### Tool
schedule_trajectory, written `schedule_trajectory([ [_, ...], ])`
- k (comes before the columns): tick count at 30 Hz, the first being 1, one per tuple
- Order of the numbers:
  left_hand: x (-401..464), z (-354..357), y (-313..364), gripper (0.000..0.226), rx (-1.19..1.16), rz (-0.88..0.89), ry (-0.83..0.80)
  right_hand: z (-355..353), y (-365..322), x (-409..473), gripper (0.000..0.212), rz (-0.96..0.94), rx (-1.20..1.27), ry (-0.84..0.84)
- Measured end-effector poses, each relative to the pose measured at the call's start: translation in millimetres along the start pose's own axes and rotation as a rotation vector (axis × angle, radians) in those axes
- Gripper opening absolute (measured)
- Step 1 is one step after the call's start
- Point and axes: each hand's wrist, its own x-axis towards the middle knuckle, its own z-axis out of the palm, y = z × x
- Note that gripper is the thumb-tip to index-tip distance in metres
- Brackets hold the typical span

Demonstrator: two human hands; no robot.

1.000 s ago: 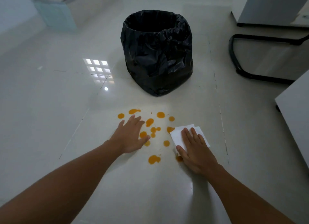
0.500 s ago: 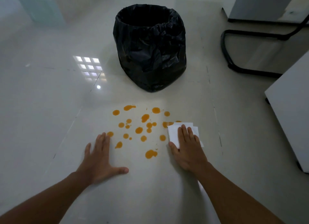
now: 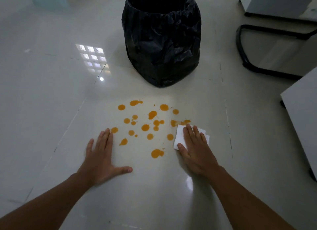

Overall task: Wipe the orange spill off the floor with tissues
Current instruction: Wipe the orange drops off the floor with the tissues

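Two hands: left (image 3: 103, 158), right (image 3: 195, 150). One tissue (image 3: 179, 135). One bin (image 3: 161, 39). Roughly twenty orange drops (image 3: 145, 127).

Tissue (image 3: 179, 135) mostly under hand (maybe folded).

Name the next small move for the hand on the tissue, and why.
Probably sweep the right hand left, pressing the tissue across the orange drops; it lies flat at their right edge, and nearly all remain unwiped.

Dim, window glare on glossy floor (image 3: 51, 109)
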Motion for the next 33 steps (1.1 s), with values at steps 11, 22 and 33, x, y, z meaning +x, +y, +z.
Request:
schedule_trajectory([
  [11,-3.0,7.2,-3.3,0.143,0.077,0.045,0.084,12.8,-81.5,-15.0,0.084,0.399,0.053,0.087],
  [22,-5.8,-3.2,0.7,0.141,0.086,0.034,0.064,9.7,-24.3,-14.8,0.061,-0.028,-0.171,0.044],
  [33,-7.6,-2.2,-0.1,0.141,0.087,0.035,0.05,9.1,-62.5,-7.7,0.067,0.152,-0.132,0.065],
])
